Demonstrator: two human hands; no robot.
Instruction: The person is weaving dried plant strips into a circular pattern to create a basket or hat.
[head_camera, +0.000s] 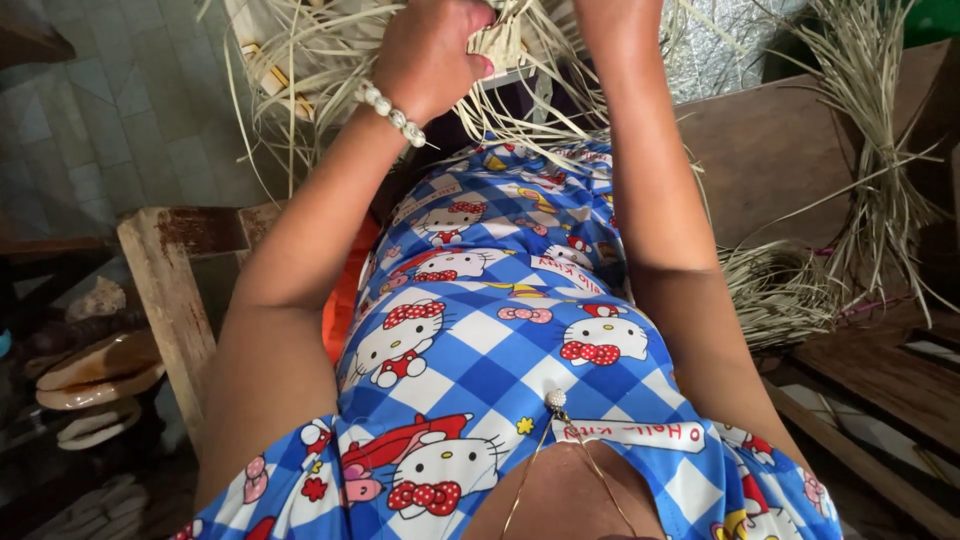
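From the head camera I look straight down my front at a blue-and-white checked dress printed with cartoon cats, and past it to both arms raised toward the top of the view. My left hand is curled, its fingers pressed together around a small woven piece of pale straw, with a white bead bracelet on the wrist. My right hand sits at the very top edge and is mostly cut off, so I cannot tell whether it is spread or pinching; it appears to meet the same woven piece from the other side. Long loose straw strands fan out from that piece in every direction, drooping over my lap. To the right a tied bundle of straw stands upright against a brown wooden surface, and a second, flatter bundle lies just below it. On the left a worn wooden post stands beside me, with a few sandals stacked on the floor near it, in front of a pale tiled wall.
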